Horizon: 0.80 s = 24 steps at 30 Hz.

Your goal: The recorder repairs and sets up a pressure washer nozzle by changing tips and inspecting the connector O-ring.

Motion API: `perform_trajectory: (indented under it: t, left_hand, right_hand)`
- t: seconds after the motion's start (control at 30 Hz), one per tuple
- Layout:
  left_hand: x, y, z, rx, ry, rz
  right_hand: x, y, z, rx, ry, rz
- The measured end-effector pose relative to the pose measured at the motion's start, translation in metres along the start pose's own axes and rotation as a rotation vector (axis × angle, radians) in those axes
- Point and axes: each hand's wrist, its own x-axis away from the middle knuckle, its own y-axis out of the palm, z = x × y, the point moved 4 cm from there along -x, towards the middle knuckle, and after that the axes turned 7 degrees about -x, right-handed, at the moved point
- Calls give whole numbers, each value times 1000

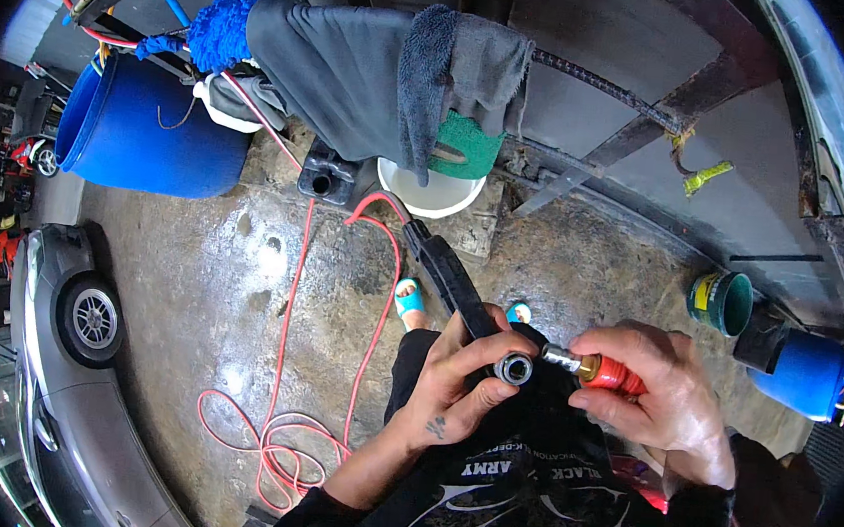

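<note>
My left hand (451, 392) is closed around a black spray gun (453, 278), which slants from its hose end at upper left down to my fingers. A round metal fitting (513, 369) with a hollow end sticks out between my thumb and forefinger. In my right hand (667, 385) I grip a red coupling (615, 375) with a brass and silver front. The coupling's silver tip meets or lies right beside the gun; I cannot tell whether they are joined. A pinkish-red hose (384, 235) runs up to the gun's far end.
Loops of hose lie on the wet concrete floor (180, 273). At left stand a grey car (93, 405) and a blue barrel (153, 130). Grey cloths (339, 66) hang above a white bucket (438, 200) ahead. A green bucket (725, 302) and another blue barrel (803, 377) are at right.
</note>
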Motion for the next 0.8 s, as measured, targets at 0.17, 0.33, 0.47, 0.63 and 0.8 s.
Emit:
perform_trajectory:
  t: [0.17, 0.33, 0.47, 0.63, 0.8]
  left_hand:
    - [-2, 0, 0, -25, 25, -10]
    - [0, 3, 4, 152, -109, 14]
    - [-4, 5, 4, 49, 80, -39]
    - [-3, 7, 5, -7, 82, -59]
    - [0, 8, -3, -85, 65, -110]
  right_hand:
    - [-6, 9, -8, 112, -56, -107]
    - [-8, 9, -20, 136, -34, -84]
    - [-6, -1, -24, 177, -11, -117]
    - [-5, -19, -32, 270, -48, -99]
    - [-11, -16, -44, 454, -94, -279]
